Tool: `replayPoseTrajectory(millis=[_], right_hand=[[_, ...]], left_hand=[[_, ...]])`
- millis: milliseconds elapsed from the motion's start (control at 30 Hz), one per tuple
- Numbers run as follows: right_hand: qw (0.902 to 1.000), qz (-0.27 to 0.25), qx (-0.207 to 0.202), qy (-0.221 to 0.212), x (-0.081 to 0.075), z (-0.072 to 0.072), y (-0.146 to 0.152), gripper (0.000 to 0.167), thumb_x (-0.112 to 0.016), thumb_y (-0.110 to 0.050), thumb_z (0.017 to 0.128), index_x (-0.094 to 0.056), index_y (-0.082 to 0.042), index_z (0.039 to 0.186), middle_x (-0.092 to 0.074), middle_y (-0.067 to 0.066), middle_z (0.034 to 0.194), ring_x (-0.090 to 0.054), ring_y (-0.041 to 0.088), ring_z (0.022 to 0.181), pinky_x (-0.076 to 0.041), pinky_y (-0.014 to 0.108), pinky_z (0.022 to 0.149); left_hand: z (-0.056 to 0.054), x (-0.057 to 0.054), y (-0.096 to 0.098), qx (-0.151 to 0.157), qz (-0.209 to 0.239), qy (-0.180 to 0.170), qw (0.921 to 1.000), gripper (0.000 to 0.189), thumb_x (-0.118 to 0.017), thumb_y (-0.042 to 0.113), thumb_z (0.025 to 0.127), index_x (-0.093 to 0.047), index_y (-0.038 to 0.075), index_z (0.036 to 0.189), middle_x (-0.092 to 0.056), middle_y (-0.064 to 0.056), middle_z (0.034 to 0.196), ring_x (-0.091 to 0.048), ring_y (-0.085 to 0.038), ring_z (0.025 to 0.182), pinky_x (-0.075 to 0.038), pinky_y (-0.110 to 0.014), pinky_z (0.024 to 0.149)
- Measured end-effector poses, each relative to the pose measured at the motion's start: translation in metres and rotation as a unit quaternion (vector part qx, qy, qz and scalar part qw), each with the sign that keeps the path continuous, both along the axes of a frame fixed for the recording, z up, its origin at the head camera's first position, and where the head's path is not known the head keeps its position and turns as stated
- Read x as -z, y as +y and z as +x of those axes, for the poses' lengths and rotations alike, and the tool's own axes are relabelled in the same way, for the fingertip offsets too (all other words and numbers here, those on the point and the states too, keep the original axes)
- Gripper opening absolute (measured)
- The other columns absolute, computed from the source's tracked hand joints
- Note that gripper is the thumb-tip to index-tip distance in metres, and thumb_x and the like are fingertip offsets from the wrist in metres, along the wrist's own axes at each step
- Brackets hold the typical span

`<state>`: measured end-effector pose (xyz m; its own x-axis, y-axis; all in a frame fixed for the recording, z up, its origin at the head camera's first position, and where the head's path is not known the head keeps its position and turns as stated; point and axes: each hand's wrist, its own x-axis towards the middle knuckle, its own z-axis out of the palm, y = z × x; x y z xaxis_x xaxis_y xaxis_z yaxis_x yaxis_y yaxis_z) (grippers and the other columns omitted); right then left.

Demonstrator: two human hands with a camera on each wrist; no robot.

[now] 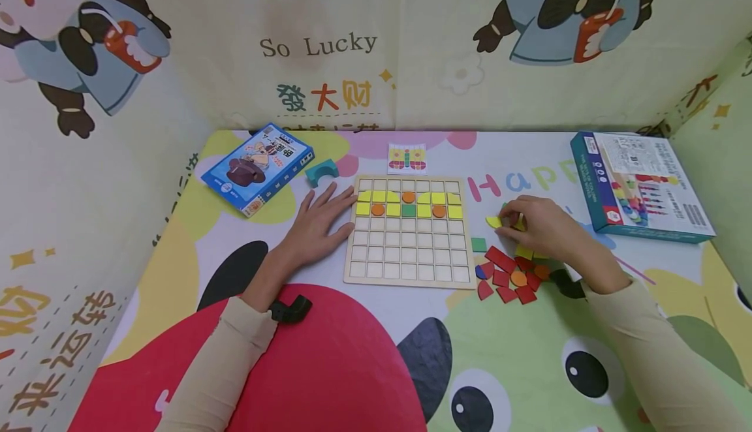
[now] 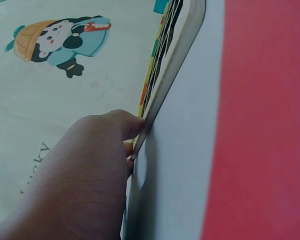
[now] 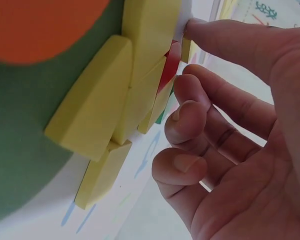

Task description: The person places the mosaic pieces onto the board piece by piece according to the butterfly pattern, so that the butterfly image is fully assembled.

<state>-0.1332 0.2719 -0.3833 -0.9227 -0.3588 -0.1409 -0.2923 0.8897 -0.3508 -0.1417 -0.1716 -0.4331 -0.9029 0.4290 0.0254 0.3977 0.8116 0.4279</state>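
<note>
A wooden grid board (image 1: 407, 254) lies on the table, its upper rows holding yellow tiles, orange discs and a green square (image 1: 408, 210). My left hand (image 1: 316, 226) lies spread at the board's left edge; in the left wrist view the thumb (image 2: 127, 124) touches that edge. To the board's right, my right hand (image 1: 543, 226) pinches a yellow piece (image 1: 493, 222) between thumb and forefinger, with the other fingers curled. Beneath that hand lie more yellow blocks (image 3: 95, 100), seen close in the right wrist view. Red pieces (image 1: 501, 259) and orange discs (image 1: 519, 278) are heaped nearer me.
A small pattern card (image 1: 407, 159) with a butterfly picture sits behind the board. At the back left are a blue box (image 1: 258, 168) and a teal arch-shaped piece (image 1: 322, 172). Another box (image 1: 643, 187) stands at right. A green square (image 1: 478, 245) lies beside the board.
</note>
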Motion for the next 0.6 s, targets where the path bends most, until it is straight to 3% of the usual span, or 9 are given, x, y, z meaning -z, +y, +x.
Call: replayPoseTrajectory(millis=[367,600], right_hand=[[0.9999,0.01,-0.011,0.002,-0.001,0.0,-0.003,0.035,-0.084,-0.024,0.091,-0.077,-0.004,0.118,-0.072,0.007,0.097,-0.062,0.02,0.089,-0.057,0.028,0.072],[0.9999,0.01,-0.007,0.01,-0.009,-0.001,-0.022,0.033,-0.081,-0.026,0.092,-0.077,-0.004,0.117,-0.068,0.007,0.093,-0.059,0.021,0.087,-0.055,0.028,0.07]], left_hand=[[-0.002,0.002,0.0,0.001,-0.001,0.002,1.0,0.067,-0.053,0.049,0.104,-0.039,0.026,0.165,-0.031,0.006,0.176,-0.011,-0.026,0.169,0.0,-0.061,0.135],[-0.001,0.001,-0.001,-0.001,-0.006,0.0,1.0,0.067,-0.053,0.05,0.104,-0.038,0.027,0.166,-0.03,0.007,0.176,-0.01,-0.025,0.169,0.0,-0.062,0.135]])
